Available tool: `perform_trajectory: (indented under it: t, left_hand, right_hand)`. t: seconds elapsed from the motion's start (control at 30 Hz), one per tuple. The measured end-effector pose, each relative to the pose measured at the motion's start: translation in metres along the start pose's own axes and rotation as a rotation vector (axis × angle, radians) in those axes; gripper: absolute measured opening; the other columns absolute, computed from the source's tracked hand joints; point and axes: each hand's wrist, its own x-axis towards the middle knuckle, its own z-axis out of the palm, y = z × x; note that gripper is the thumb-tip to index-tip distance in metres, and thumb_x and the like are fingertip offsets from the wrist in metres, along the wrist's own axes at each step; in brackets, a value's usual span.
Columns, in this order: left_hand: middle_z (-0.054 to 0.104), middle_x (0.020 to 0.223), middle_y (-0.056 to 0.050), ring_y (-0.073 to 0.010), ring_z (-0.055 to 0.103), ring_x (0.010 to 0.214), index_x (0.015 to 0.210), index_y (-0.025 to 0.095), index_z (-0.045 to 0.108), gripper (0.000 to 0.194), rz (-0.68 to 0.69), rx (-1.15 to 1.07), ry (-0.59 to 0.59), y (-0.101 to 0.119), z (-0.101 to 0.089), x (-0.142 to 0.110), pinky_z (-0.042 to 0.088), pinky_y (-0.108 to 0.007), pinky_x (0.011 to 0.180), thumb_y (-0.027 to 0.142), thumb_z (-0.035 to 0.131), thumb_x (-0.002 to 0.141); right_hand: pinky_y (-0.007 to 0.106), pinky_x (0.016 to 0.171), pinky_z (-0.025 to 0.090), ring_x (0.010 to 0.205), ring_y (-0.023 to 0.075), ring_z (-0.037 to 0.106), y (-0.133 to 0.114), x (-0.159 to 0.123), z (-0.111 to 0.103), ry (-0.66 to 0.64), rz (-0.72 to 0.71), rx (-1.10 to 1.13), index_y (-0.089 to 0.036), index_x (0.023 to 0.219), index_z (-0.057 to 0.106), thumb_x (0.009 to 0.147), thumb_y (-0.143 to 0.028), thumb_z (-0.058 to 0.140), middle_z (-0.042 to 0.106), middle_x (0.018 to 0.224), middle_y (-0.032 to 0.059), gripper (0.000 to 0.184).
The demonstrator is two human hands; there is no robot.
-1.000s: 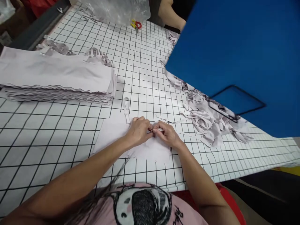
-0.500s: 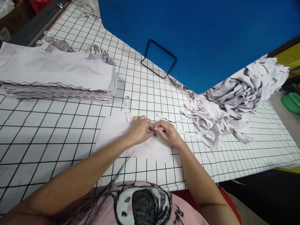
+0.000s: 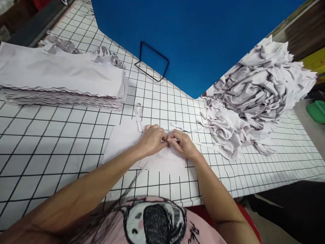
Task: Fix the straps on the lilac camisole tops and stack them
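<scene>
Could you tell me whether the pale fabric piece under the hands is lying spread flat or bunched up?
Spread flat: the fabric piece lies smooth on the grid table, both hands pinching at its top edge.

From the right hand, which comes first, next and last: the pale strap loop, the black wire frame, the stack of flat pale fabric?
From the right hand:
1. Pale strap loop, just up-left.
2. Black wire frame, further up the gridded table.
3. Stack of flat pale fabric, far left.
</scene>
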Motion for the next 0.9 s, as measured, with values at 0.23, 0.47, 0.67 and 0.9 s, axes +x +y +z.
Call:
perform_trajectory:
  t: [0.23, 0.47, 0.67, 0.9]
  left_hand:
    - [0.067, 0.077, -0.001, -0.0222, 0.053, 0.089, 0.073, 0.019, 0.067, 0.014, -0.004, 0.004, -0.023, -0.001, -0.001, 0.0, 0.03, -0.04, 0.082, 0.03, 0.063, 0.081]
    - [0.068, 0.076, -0.001, -0.0228, 0.053, 0.09, 0.073, 0.02, 0.068, 0.014, -0.003, -0.003, -0.047, 0.0, -0.003, 0.002, 0.03, -0.04, 0.083, 0.031, 0.064, 0.081]
    - [0.065, 0.073, -0.003, -0.0235, 0.053, 0.087, 0.065, 0.018, 0.062, 0.018, 0.015, 0.033, -0.093, 0.002, -0.007, 0.004, 0.031, -0.039, 0.08, 0.028, 0.061, 0.08]
    - [0.068, 0.08, -0.004, -0.0248, 0.054, 0.091, 0.075, 0.02, 0.069, 0.014, 0.024, -0.025, -0.075, 0.0, -0.008, 0.003, 0.031, -0.041, 0.083, 0.03, 0.061, 0.081]
  right_hand:
    - [0.029, 0.066, 0.042, 0.07, 0.0147, 0.05, -0.001, 0.001, -0.006, -0.036, -0.02, -0.049, -0.02, 0.085, 0.055, 0.094, -0.022, 0.05, 0.056, 0.076, 0.0024, 0.011]
    - [0.033, 0.072, 0.043, 0.075, 0.0165, 0.05, -0.006, 0.01, -0.024, -0.23, -0.115, -0.214, -0.019, 0.084, 0.055, 0.095, -0.019, 0.045, 0.058, 0.079, 0.0034, 0.014]
    - [0.031, 0.06, 0.036, 0.067, 0.0162, 0.047, -0.015, 0.036, -0.033, -0.494, -0.214, -0.36, -0.019, 0.08, 0.059, 0.091, -0.015, 0.048, 0.059, 0.075, 0.0041, 0.017]
    - [0.027, 0.052, 0.031, 0.056, 0.011, 0.048, -0.016, 0.065, -0.057, -0.664, -0.152, -0.256, -0.024, 0.076, 0.066, 0.078, -0.015, 0.071, 0.062, 0.067, -0.0021, 0.009]
